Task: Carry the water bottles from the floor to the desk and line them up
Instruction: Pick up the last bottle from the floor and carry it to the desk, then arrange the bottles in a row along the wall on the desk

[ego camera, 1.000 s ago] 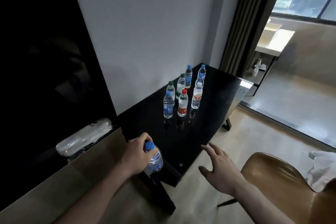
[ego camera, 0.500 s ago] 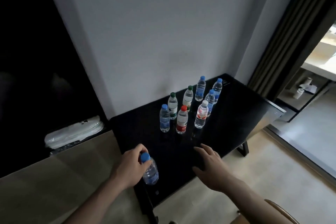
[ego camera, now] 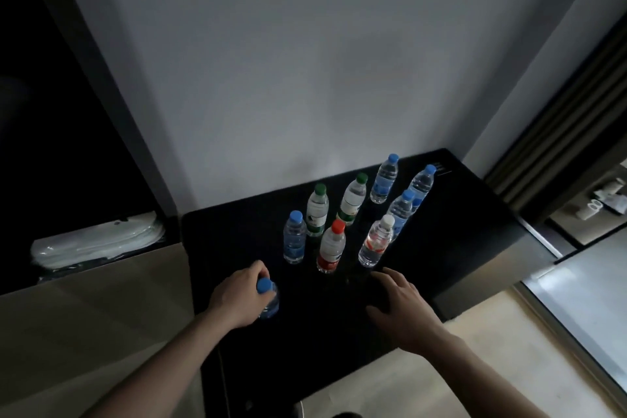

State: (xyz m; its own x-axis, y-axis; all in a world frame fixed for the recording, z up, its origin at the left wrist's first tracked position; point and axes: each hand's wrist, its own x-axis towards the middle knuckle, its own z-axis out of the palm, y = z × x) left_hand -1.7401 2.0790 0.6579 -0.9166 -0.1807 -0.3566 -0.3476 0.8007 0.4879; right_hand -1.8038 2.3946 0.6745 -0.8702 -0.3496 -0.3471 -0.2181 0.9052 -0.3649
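Black and glossy, the bench (ego camera: 458, 248) fills the middle of the view, set against a pale grey wall (ego camera: 288, 61); the left hand (ego camera: 237, 299) grips a blue-capped water bottle (ego camera: 268, 295) near its neck, fingers curled round it, over the near left part of the bench top; whether the bottle's base touches the surface I cannot tell, since the hand hides much of it; the right hand (ego camera: 403, 309) hangs to the right of the left hand with fingers spread and relaxed, holding nothing, low over the dark surface. Beyond both hands eight bottles stand upright in two rough rows that run away toward the wall; just past the left hand stands a blue-capped bottle (ego camera: 294, 238), then two green-capped bottles (ego camera: 317, 210) (ego camera: 353, 200) and another blue-capped one (ego camera: 384, 180); just past the right hand's fingertips stand a red-capped bottle (ego camera: 331, 248) and a white-capped bottle (ego camera: 376, 243), and farther on two more blue-capped bottles (ego camera: 402, 210) (ego camera: 422, 185). Left of the left hand, in a dark recess, lies a pale wrapped bundle (ego camera: 98, 241); right of the right hand a dark curtain (ego camera: 559, 129) hangs beside a bright floor (ego camera: 583, 282).
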